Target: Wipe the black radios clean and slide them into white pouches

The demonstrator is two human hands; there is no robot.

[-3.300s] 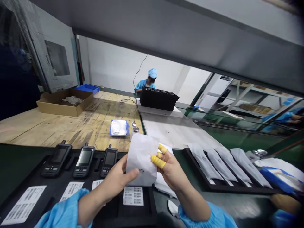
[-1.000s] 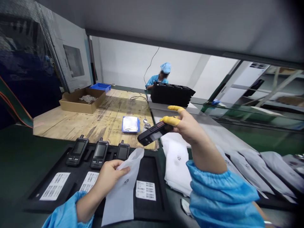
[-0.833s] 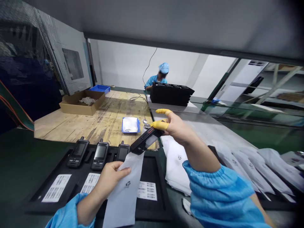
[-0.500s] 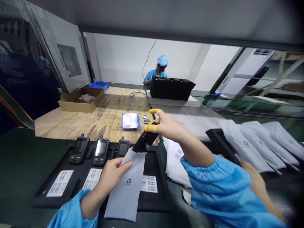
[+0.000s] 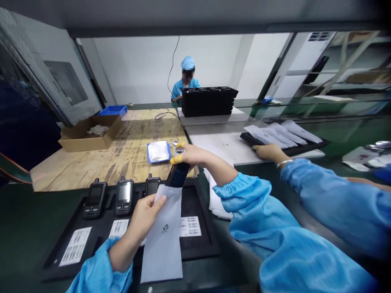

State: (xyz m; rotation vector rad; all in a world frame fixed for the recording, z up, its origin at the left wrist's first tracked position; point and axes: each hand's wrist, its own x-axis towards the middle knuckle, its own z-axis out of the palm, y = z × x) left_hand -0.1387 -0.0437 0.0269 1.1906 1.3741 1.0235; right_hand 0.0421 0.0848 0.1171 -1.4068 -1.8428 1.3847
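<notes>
We find the person's right hand (image 5: 192, 156) closed on a slim black handheld radio (image 5: 178, 175), its fingertips sheathed in yellow rubber finger cots (image 5: 174, 160). The radio tilts downward, its lower end at the mouth of a matte white printed pouch (image 5: 161, 244); how far it has entered, we cannot tell. The person's left hand (image 5: 143, 215) grips the pouch near its open edge, thumb laid across the thin, flat sheet. Below lies a black foam tray (image 5: 201, 219) with moulded recesses, holding three upright black radios (image 5: 124, 198) and white barcode labels (image 5: 190, 226). A stack of white pouches (image 5: 215, 199) sits just beside the tray, under the right forearm. Beyond, a rough, knot-grained plywood table (image 5: 91, 175) carries a shallow blue tray of white pouches (image 5: 158, 151), two round metal discs (image 5: 175, 143), and a corrugated cardboard box (image 5: 88, 138). To the right, a co-worker's hand (image 5: 269, 152) rests on white pouches in a flat black tray (image 5: 282, 140). A person in a blue cap (image 5: 187, 77) sits behind stacked black trays (image 5: 207, 101).
</notes>
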